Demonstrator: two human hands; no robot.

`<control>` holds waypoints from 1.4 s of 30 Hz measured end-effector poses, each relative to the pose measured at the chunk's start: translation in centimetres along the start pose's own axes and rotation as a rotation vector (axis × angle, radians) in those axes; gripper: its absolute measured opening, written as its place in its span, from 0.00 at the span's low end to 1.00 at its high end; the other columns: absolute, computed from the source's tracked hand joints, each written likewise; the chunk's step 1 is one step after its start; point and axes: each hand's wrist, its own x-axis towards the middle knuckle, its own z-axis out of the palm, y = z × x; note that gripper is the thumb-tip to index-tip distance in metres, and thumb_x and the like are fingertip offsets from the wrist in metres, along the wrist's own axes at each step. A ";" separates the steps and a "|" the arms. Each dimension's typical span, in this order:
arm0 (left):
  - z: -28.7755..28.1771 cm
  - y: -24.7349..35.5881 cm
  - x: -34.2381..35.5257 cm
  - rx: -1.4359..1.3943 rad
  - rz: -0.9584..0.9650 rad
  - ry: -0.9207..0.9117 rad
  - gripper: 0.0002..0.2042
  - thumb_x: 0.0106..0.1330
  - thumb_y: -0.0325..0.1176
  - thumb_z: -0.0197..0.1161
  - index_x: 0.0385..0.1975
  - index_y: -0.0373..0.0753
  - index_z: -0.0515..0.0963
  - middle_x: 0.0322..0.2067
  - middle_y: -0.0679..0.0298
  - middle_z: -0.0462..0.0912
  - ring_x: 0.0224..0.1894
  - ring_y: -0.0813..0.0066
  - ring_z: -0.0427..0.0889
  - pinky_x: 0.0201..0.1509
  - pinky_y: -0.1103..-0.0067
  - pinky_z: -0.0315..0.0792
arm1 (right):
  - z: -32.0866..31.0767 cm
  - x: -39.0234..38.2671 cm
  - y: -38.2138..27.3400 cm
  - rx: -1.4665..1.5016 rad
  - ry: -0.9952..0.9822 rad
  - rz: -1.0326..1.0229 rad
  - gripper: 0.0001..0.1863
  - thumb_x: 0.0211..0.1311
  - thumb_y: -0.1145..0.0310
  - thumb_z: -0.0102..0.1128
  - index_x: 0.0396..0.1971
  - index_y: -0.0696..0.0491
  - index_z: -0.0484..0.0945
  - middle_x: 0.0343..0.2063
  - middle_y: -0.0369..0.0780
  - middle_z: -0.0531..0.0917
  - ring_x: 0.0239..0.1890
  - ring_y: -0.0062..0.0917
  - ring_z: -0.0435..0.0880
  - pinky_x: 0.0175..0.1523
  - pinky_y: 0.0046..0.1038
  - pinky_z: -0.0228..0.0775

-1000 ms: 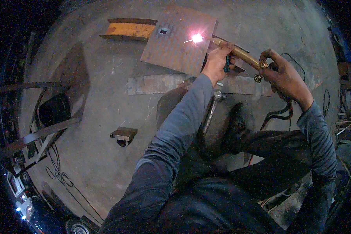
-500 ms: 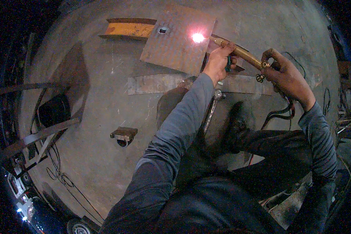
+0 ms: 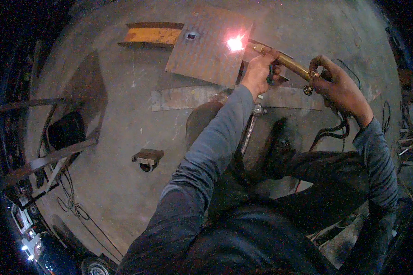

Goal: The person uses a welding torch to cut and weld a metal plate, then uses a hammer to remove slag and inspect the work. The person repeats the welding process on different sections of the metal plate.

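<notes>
Left hand (image 3: 260, 72) grips torch (image 3: 293, 66); right hand (image 3: 340, 89) holds its rear, toward plate's (image 3: 206, 59) four o'clock; steady support should help.

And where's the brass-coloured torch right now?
In the head view, the brass-coloured torch is at upper right, with the left hand near its front, the right hand at its rear, and pointing toward the bright glow on the steel plate.
</notes>
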 end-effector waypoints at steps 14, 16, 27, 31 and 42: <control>-0.1 0.3 -0.5 0.053 0.043 0.030 0.12 0.72 0.44 0.63 0.39 0.41 0.76 0.28 0.64 0.78 0.24 0.78 0.74 0.22 0.80 0.67 | 0.1 -0.1 -0.1 0.138 -0.053 -0.005 0.10 0.71 0.68 0.58 0.49 0.49 0.71 0.27 0.32 0.77 0.22 0.12 0.67 0.24 0.21 0.55; -0.3 0.4 -0.5 0.061 0.049 0.029 0.12 0.72 0.44 0.63 0.38 0.40 0.76 0.28 0.63 0.79 0.24 0.78 0.74 0.22 0.80 0.67 | 0.2 -0.2 -0.4 0.157 -0.058 0.011 0.10 0.71 0.67 0.58 0.48 0.49 0.71 0.26 0.32 0.76 0.23 0.12 0.67 0.25 0.21 0.56; -0.3 0.4 -0.5 0.017 0.059 0.031 0.12 0.73 0.43 0.62 0.37 0.40 0.76 0.26 0.62 0.79 0.24 0.77 0.73 0.22 0.79 0.66 | 0.0 0.3 0.4 0.112 -0.061 -0.027 0.10 0.71 0.67 0.58 0.48 0.49 0.71 0.27 0.32 0.77 0.25 0.11 0.67 0.27 0.20 0.56; -0.5 0.4 -0.2 0.003 0.052 -0.007 0.12 0.73 0.42 0.62 0.36 0.40 0.76 0.27 0.62 0.79 0.24 0.77 0.73 0.22 0.79 0.67 | -0.2 0.1 0.0 0.084 -0.054 0.020 0.10 0.71 0.67 0.58 0.48 0.49 0.71 0.26 0.31 0.76 0.25 0.11 0.66 0.27 0.20 0.55; -0.4 0.0 0.3 0.030 0.038 -0.028 0.12 0.73 0.43 0.62 0.38 0.41 0.76 0.28 0.64 0.78 0.25 0.77 0.74 0.24 0.78 0.68 | -0.3 0.4 0.5 0.090 -0.057 -0.005 0.10 0.70 0.69 0.58 0.48 0.49 0.70 0.28 0.33 0.78 0.26 0.11 0.67 0.28 0.19 0.56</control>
